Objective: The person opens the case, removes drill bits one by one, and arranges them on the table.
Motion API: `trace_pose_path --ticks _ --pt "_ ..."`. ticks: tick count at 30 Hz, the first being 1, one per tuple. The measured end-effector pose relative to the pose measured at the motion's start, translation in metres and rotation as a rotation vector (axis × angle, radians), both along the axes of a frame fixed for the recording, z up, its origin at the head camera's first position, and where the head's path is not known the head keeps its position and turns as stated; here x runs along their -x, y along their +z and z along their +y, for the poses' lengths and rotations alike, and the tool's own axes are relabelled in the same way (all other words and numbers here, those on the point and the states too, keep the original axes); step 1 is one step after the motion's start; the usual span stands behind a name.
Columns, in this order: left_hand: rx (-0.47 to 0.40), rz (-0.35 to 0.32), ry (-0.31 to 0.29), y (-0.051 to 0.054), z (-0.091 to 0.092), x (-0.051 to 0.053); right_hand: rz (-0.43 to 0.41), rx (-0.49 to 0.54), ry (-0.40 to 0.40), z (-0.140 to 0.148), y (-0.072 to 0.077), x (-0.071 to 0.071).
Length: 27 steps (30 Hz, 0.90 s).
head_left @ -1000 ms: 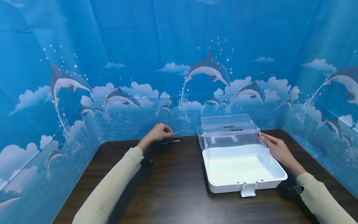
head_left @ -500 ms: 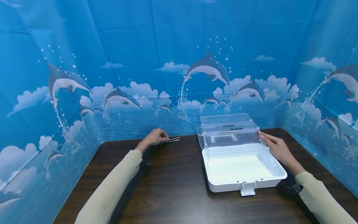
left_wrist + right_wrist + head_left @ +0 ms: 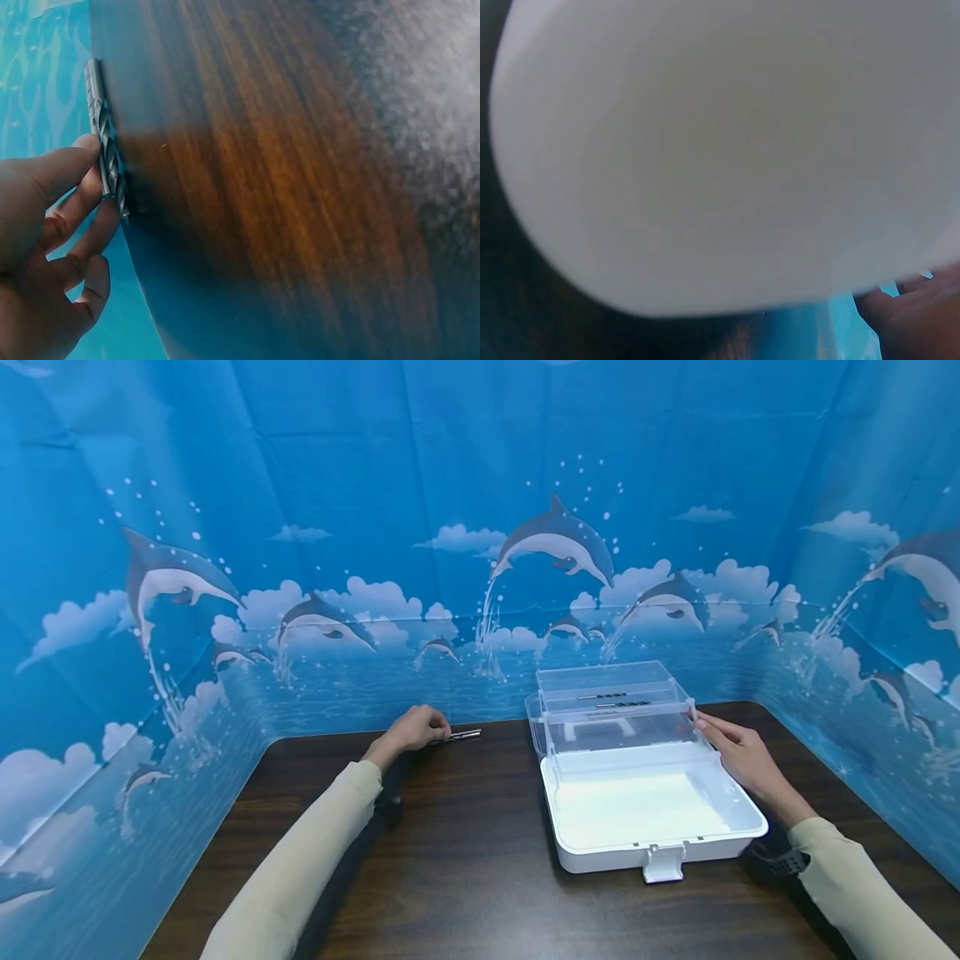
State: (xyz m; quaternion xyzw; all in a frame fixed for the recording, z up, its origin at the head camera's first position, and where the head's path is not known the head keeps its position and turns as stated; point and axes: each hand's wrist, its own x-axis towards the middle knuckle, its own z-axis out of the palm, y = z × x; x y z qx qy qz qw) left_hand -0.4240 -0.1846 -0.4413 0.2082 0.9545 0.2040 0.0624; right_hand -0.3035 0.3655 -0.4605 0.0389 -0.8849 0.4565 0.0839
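Observation:
At the table's back edge my left hand (image 3: 414, 729) pinches a twist drill bit (image 3: 106, 154) between thumb and fingers. A second drill bit lies right against it, so the two are hard to tell apart; their shanks (image 3: 467, 735) point right. A white storage box (image 3: 609, 864) stands open at the right, its clear folding trays (image 3: 600, 675) raised. Several dark drill bits (image 3: 627, 704) lie in these trays. My right hand (image 3: 746, 760) holds the right side of the trays, its fingertips partly hidden. The box's wall (image 3: 705, 150) fills most of the right wrist view.
The box's front latch (image 3: 663, 863) hangs down over its near wall. Dark wood table (image 3: 450, 860) surface stretches between the left arm and the box. A blue dolphin-print curtain (image 3: 450, 568) closes off the back and both sides.
My left hand has come down with the drill bit it held raised, and that bit now lies beside the other on the table. The right hand keeps its place at the trays.

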Motion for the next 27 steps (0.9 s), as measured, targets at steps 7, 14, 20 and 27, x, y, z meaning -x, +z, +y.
trace_pose_path --ticks 7,14,20,27 --pt "-0.005 -0.007 0.018 -0.0011 0.0006 0.0027 -0.004 0.015 -0.007 -0.0011 0.0013 0.0013" --pt "-0.029 -0.022 0.03 -0.0047 0.001 0.0034 -0.003 0.014 -0.014 -0.0014 0.0001 0.0004" --pt "-0.048 -0.009 0.032 -0.0038 0.002 0.0004 0.002 0.011 -0.021 -0.0014 -0.0006 0.0001" --pt "-0.057 0.005 0.044 -0.0021 0.0024 -0.0011 -0.006 0.024 -0.029 -0.0025 -0.0008 -0.0014"
